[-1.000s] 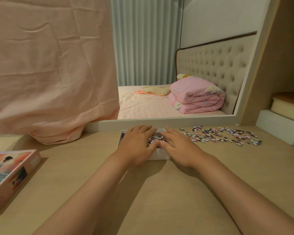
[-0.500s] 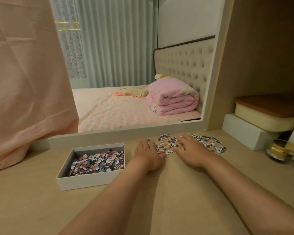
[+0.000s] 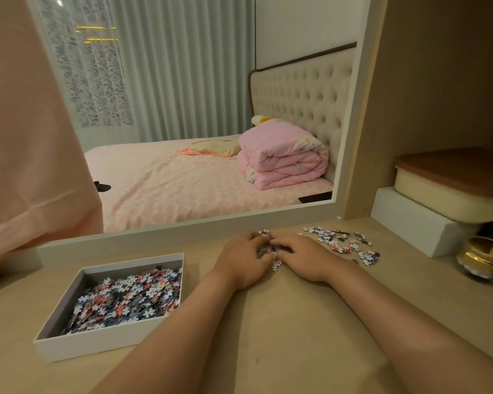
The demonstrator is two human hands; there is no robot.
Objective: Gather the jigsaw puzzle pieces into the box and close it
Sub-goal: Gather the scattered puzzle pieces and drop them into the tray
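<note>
Both hands lay palm-down on the wooden bench (image 3: 268, 322), side by side near its back edge, cupped toward each other over a small heap of puzzle pieces (image 3: 269, 253). The left hand (image 3: 242, 260) had its fingers (image 3: 249, 237) curled inward and close together against the heap, and the right hand (image 3: 302, 255) had its fingers (image 3: 282, 243) bent the same way from the other side, so the fingertips of the two hands nearly met over the pieces; whether any piece was actually pinched could not be told. A few pieces poked out between and just in front of the hands. To the right of the right hand, a loose scatter of pieces (image 3: 342, 243) lay spread flat on the bench. To the left of the left forearm stood the open white box (image 3: 97, 346), without a lid, its floor covered by a heap of pieces (image 3: 128, 300) piled toward its right side. Behind the hands rose a large mirror (image 3: 199, 109), showing a bed with a folded pink quilt. A peach cloth (image 3: 26, 137) hung over the mirror's left part. At the far right, a cream container with a brown lid (image 3: 453, 189) rested on a white block (image 3: 410, 223), with a glass jar (image 3: 478, 260) just in front.
</note>
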